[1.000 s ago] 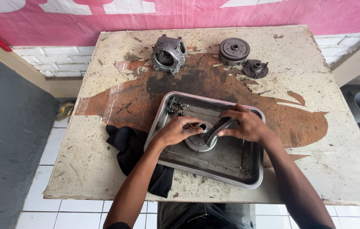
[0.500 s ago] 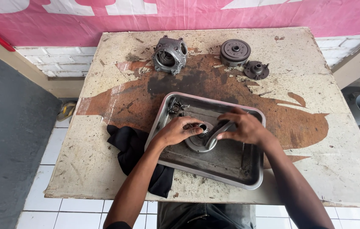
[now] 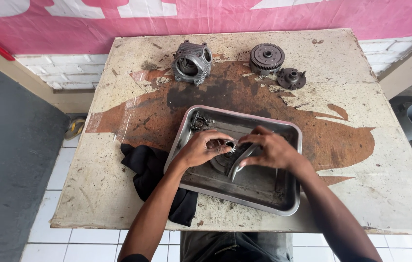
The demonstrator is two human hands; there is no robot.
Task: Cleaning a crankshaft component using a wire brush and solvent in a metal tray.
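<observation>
A metal tray (image 3: 290, 206) sits at the near middle of a worn, stained table (image 3: 371, 184). Over the tray, my left hand (image 3: 201, 148) grips a round grey metal engine part (image 3: 223, 157) with a ring-shaped opening at its top. My right hand (image 3: 271, 150) holds a curved metal lever (image 3: 239, 162) that hangs from that part toward me. The two hands are almost touching. A small cluster of metal pieces (image 3: 200, 121) lies in the tray's far left corner.
A black cloth (image 3: 150, 167) lies left of the tray, hanging over the near edge. At the far side stand a finned engine housing (image 3: 192, 62), a toothed clutch gear (image 3: 267, 57) and a small dark hub (image 3: 291, 77). A pink banner (image 3: 215, 14) hangs behind.
Both hands stayed on the part over the tray, shifting only slightly. The table items have not moved.
</observation>
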